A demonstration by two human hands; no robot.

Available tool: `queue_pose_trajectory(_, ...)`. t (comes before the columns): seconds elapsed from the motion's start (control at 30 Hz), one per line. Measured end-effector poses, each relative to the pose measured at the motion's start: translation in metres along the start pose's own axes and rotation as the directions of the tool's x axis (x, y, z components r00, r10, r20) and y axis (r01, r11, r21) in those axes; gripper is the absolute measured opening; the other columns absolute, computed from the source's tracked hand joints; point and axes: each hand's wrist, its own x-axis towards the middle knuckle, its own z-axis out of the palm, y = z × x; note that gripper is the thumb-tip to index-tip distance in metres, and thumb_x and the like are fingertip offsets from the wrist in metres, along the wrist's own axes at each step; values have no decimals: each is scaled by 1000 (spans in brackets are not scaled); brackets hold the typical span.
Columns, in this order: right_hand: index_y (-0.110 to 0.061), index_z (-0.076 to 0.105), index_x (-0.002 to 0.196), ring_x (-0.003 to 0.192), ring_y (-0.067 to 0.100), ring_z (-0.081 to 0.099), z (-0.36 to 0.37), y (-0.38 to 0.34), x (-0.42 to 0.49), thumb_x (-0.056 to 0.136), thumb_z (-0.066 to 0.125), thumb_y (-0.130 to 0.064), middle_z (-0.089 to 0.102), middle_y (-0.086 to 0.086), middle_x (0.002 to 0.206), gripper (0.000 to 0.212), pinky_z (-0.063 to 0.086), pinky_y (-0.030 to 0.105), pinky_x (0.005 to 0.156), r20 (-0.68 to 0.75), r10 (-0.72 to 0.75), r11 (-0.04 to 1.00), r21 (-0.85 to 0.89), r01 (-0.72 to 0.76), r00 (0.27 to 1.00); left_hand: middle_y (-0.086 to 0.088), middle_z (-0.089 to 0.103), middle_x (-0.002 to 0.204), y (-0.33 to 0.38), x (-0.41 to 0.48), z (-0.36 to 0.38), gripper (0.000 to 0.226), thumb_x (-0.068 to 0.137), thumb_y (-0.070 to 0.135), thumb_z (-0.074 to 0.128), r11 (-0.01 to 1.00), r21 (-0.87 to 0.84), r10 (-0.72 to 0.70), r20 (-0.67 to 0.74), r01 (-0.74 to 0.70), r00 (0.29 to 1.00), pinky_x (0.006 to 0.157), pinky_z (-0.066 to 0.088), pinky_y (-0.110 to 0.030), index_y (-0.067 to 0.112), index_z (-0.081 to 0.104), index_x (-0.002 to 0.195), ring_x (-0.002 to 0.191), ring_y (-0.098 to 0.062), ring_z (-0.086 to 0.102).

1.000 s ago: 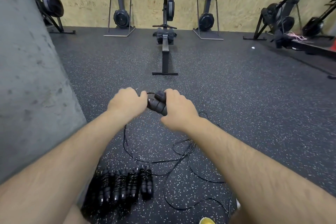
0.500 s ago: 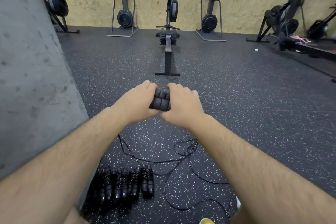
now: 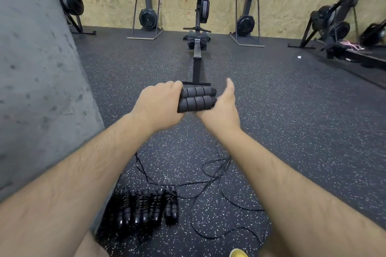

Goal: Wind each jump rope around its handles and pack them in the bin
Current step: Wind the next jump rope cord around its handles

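Two black foam jump rope handles [image 3: 196,99] lie side by side, horizontal, in front of me. My left hand [image 3: 158,104] grips their left end. My right hand [image 3: 222,110] cups their right end against its palm, with the thumb straight and lifted off them; its fingers are hidden below the handles. The thin black cord [image 3: 208,183] of this rope lies in loose loops on the floor beneath my arms. Several wound jump ropes [image 3: 146,208] sit in a row on the floor by the wall. No bin is in view.
A grey concrete wall [image 3: 37,89] stands close on my left. A rowing machine [image 3: 197,48] lies straight ahead on the speckled rubber floor. Upright rowers [image 3: 147,16] lean along the wooden back wall and more machines [image 3: 334,27] stand at the right. A yellow object [image 3: 238,253] is at the bottom edge.
The handles have turned from end-on to lengthwise across my view. My right hand has loosened its grip, and its thumb now sticks up off the handles.
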Motion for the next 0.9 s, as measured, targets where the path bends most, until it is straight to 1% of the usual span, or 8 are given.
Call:
queue_pose_trajectory(0.07,-26,24,145,105,25,64,12,5,-3,69,82,-42,60,4,124,97,53,38,85,150,117,986,103,-133,982,-1,62,100,-1,-1,-2,33,83,41,60,999,-30,-29,-36,28,999,65,38,-35,17,46,100,89,-30,63)
queue_pose_trajectory(0.17,-26,46,131,100,12,64,41,-6,-25,76,84,-28,64,-2,114,68,50,25,75,466,-8,986,151,-71,885,0,62,102,3,-1,-4,36,81,41,63,998,-53,-20,-52,17,998,65,35,-35,17,48,103,92,-30,62)
queue_pose_trajectory(0.3,-10,50,142,129,26,47,63,-45,-49,98,61,-14,53,14,143,46,33,32,101,716,-117,992,47,120,688,2,61,102,7,-5,-9,39,81,44,63,994,-103,34,-73,-41,997,65,36,-35,20,49,108,94,-30,62)
queue_pose_trajectory(0.4,-5,51,141,134,34,44,68,-50,-49,103,49,-14,50,19,146,39,28,35,109,739,-147,986,54,160,657,3,60,103,2,-10,-10,56,79,45,65,986,-135,89,-82,-100,993,71,49,-38,29,51,131,98,-29,62)
queue_pose_trajectory(0.47,-6,64,120,91,31,66,64,-49,-51,92,57,-13,71,18,102,30,52,40,89,702,-232,972,193,133,673,5,60,102,-5,-13,-13,68,77,48,64,982,-158,90,-89,-103,992,73,53,-40,38,46,143,99,-27,63)
queue_pose_trajectory(0.53,-10,69,99,55,12,50,61,-34,-36,88,64,-21,62,0,68,17,54,33,63,697,-226,957,291,20,681,5,58,100,-16,-15,-15,71,77,58,59,982,-169,69,-97,-85,993,73,53,-39,42,44,145,98,-27,63)
queue_pose_trajectory(0.77,-14,74,99,55,10,32,1,9,16,96,62,-41,41,-10,60,29,26,24,52,710,-153,977,212,-1,688,3,59,99,-55,-25,-13,79,77,75,61,985,-54,163,-19,-164,986,72,51,-38,36,47,144,95,-27,62)
queue_pose_trajectory(0.9,-5,61,106,57,11,16,-12,7,18,83,49,-37,36,-7,60,41,4,33,59,769,-35,895,309,-323,638,-4,60,96,-55,-27,-3,74,77,62,71,969,80,234,-11,-233,972,66,50,-39,29,50,140,84,-32,61)
